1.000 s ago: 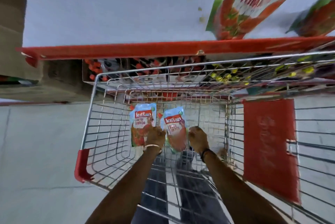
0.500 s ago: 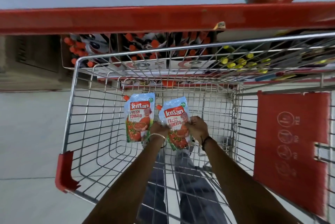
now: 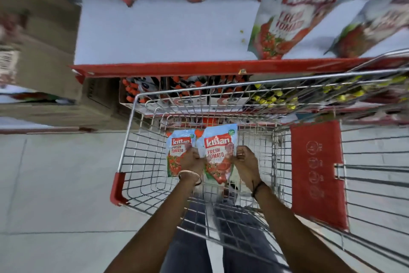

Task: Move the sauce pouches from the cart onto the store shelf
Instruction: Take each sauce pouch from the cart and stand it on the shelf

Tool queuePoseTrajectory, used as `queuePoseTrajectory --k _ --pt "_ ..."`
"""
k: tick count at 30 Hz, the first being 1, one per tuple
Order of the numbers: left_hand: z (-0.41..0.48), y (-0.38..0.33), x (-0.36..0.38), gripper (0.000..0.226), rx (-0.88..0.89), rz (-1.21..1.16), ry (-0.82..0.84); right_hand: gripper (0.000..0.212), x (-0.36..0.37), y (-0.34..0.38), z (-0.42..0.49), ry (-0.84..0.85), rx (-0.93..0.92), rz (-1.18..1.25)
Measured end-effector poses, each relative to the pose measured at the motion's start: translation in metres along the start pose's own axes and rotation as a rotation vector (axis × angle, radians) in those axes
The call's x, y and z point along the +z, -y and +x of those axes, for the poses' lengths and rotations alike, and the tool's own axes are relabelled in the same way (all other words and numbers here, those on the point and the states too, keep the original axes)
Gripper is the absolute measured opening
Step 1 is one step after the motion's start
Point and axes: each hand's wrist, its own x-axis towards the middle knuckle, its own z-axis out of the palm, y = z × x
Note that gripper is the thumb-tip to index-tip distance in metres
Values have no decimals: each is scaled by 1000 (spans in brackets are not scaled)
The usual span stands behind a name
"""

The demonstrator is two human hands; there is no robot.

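Inside the wire cart (image 3: 130,131) I hold two blue and red tomato sauce pouches side by side. My left hand (image 3: 192,161) grips the left sauce pouch (image 3: 177,151) at its right edge. My right hand (image 3: 244,160) grips the right sauce pouch (image 3: 218,153), which stands a little higher. Both pouches are upright with labels facing me. The white store shelf (image 3: 168,33) with a red front edge lies above the cart. More pouches of the same kind (image 3: 285,18) stand on the shelf at the right and along its back.
A red child-seat flap (image 3: 316,173) closes the cart's right part. Below the shelf, red-capped bottles (image 3: 132,91) and yellow-capped bottles (image 3: 272,100) fill a lower shelf. Cardboard boxes (image 3: 44,56) stand at the left. Grey floor (image 3: 55,184) lies left of the cart.
Both hands have lifted the two pouches slightly, the right one higher. The camera tilted up, so more of the shelf top and its pouches shows.
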Motion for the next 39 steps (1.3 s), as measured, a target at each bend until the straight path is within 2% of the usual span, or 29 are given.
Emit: queuePoseTrajectory --k 1,3,6,9,15,25,29,35,39 --pt "-10 -8 -8 34 16 -10 -24 17 -3 11 -8 7 -44 3" --pt "-26 -21 -23 16 79 -136 -66 19 -9 35 -24 8 -111 15" --pt "-44 -40 -45 39 179 -267 -111 24 -19 73 -47 3 -207 61" --pt "-62 -63 -67 31 263 -284 -116 25 -26 109 -66 1 -288 143" --pt "-89 -116 -110 33 517 -416 -210 22 -26 177 -95 -58 -462 240" --pt "-87 -204 -171 27 759 -450 -372 27 -1 281 -80 -268 -721 325" --pt "-61 -220 -178 26 815 -451 -370 28 14 295 -56 -326 -737 315" --pt "-31 -223 -174 27 788 -412 -373 20 27 295 -38 -361 -712 279" --pt "-19 -224 -173 25 786 -422 -359 26 30 297 -28 -346 -699 264"
